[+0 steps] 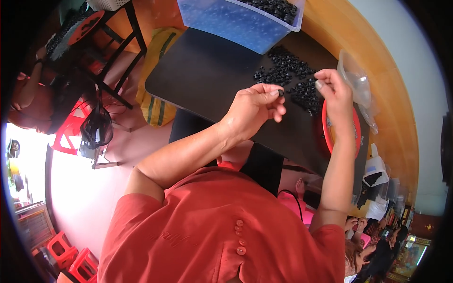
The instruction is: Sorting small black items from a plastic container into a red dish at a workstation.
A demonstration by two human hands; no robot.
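Between the thumb and forefinger of my left hand (258, 104) is a small black round part (281, 93). To its right, my right hand (336, 92) is raised above the table's right side with its fingers curled in a pinch; whatever is in it is too small or hidden to name. Loose black parts (285, 67) lie in a heap on the dark table (203, 73), beyond and between my hands. Partly under my right forearm sits a red round tray (357, 129) with small pale bits in it, which I cannot make out clearly.
A blue translucent bin (231, 23) of black parts stands at the table's far edge. Clear plastic (354, 78) lies against the wall at the right. A yellow sack (158, 94) is left of the table. Other people (35, 101) sit at far left and lower right, near red stools (61, 250).
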